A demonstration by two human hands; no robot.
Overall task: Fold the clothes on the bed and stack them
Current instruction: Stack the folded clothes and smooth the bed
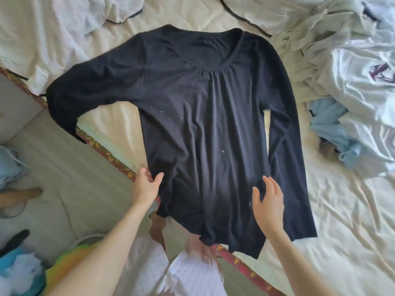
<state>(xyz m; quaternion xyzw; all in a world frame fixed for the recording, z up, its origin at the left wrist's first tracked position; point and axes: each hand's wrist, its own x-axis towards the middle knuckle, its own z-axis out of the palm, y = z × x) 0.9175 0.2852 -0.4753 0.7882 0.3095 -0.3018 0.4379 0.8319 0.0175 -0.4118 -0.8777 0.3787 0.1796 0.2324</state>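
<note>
Both hands work the black top (198, 116): left hand (147, 184) pinches its side edge, right hand (268, 205) rests flat, fingers straight. Smoothing the hem and pulling the dangling sleeve (64, 112) onto the bed (342, 210) should help.

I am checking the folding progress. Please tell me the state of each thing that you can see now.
black top: spread flat, unfolded, hem over the bed edge
left hand: pinches the top's side edge
right hand: open, at the top's lower part
white clothes: crumpled, unfolded
light blue garment: crumpled
</note>
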